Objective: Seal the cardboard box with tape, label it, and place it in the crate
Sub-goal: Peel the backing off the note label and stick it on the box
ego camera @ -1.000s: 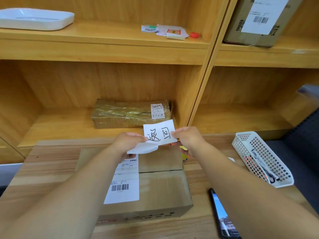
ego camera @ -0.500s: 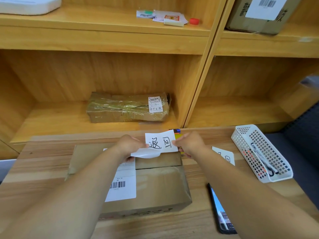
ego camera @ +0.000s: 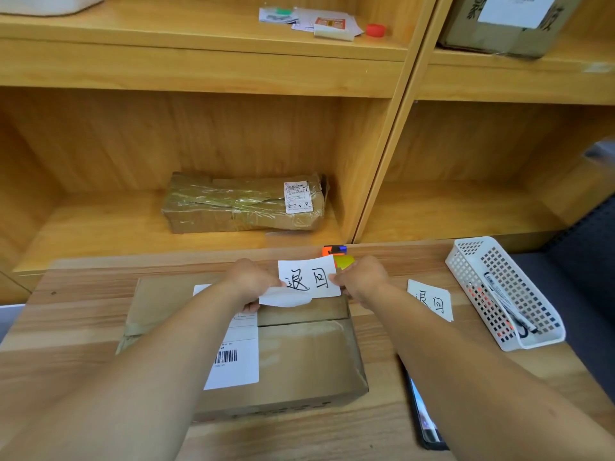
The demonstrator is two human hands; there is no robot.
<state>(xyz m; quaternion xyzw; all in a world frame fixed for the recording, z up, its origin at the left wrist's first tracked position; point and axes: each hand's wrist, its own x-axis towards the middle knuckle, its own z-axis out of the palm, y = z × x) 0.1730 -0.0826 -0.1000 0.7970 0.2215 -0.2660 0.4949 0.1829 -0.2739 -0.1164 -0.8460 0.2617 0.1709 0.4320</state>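
Wooden shelves [ego camera: 199,71] back our table [ego camera: 66,324], where the box [ego camera: 299,357] lies flat under our forearms. Our left hand [ego camera: 253,281] pinches the backing [ego camera: 283,299], our right hand [ego camera: 361,281] pinches the label [ego camera: 307,277] above the box's far edge. We should peel slowly, keep the label taut, then lay it on bare cardboard and smooth it down.

Honey-coloured wooden shelving unit [ego camera: 199,71] fills the upper two thirds of the frame, its bays split by an upright divider [ego camera: 396,144] right of centre. A wood-grain tabletop [ego camera: 66,327] spans the lower frame, just in front of the lowest shelf. Dark woven upholstery [ego camera: 585,261] occupies the right edge. A pale grey strip [ego camera: 8,319], floor or wall unclear, shows at the left edge. Lighting is soft and even, with a faint sheen on the boards.
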